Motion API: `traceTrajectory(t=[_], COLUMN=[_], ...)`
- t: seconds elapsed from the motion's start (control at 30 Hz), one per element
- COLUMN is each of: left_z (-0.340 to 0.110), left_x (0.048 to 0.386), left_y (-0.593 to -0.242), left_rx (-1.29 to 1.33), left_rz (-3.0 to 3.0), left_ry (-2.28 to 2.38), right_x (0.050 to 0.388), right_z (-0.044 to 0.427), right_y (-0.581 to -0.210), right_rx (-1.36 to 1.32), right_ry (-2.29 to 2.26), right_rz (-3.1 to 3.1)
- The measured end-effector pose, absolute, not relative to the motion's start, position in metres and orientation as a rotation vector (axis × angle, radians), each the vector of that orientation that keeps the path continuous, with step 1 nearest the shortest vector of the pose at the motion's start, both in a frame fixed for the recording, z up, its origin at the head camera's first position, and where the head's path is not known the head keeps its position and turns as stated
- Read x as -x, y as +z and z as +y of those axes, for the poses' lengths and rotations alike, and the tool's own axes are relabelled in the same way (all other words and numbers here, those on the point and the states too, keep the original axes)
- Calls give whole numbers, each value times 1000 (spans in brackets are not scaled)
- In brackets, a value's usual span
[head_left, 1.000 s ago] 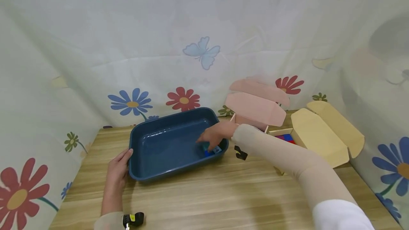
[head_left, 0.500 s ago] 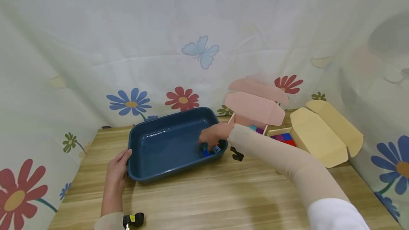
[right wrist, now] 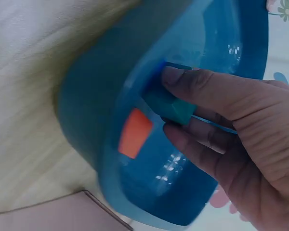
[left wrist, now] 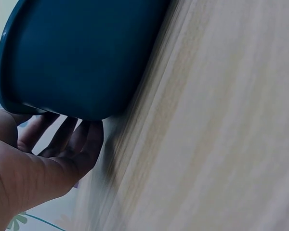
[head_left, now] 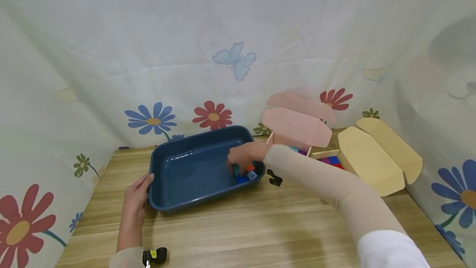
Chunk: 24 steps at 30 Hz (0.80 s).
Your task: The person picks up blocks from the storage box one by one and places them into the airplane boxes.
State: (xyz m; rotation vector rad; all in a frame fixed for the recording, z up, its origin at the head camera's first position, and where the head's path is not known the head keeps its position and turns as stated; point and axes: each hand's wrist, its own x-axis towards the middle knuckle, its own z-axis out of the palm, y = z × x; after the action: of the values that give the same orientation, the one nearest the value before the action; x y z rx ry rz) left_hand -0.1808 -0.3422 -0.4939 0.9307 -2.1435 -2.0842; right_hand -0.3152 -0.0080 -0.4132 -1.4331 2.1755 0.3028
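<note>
A dark blue rectangular basin sits on the table. My left hand holds its left end, thumb at the rim and fingers curled against the outer wall, as the left wrist view also shows. Inside the basin's right end, my right hand pinches a green block between thumb and fingers. Close by in the basin lie an orange block, a blue block and a block with a pale marked face. My fingers partly cover the green block.
Right of the basin stand an opened pink box and an opened yellow box, both with coloured blocks inside. My right forearm passes in front of them. A flower-printed cloth hangs behind the wooden table.
My right hand has shifted a little among the blocks, its fingers drawing in on the green one. The orange block shows more clearly now. My left hand and the basin stay put.
</note>
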Motion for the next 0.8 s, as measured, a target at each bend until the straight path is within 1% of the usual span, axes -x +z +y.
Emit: traceTrajectory(t=[0.17,0.4,0.63,0.8], left_z=[-343,-346,-345,-345], left_x=[181,182,183,183], left_y=[-493,-494,-494,-495], left_rx=[-930,-945,-950,-942], left_rz=[-2175,-2181,-2158,-2157], left_ry=[-2070,-2066,-2096,-2094], right_x=[318,327,340,343], right_z=[-12,-9,9,28], right_y=[-402,-381,-360,-349], right_rx=[1420,1479,1547,1498], right_ry=[270,243,287,331], right_rz=[2162,2176,2212,2260])
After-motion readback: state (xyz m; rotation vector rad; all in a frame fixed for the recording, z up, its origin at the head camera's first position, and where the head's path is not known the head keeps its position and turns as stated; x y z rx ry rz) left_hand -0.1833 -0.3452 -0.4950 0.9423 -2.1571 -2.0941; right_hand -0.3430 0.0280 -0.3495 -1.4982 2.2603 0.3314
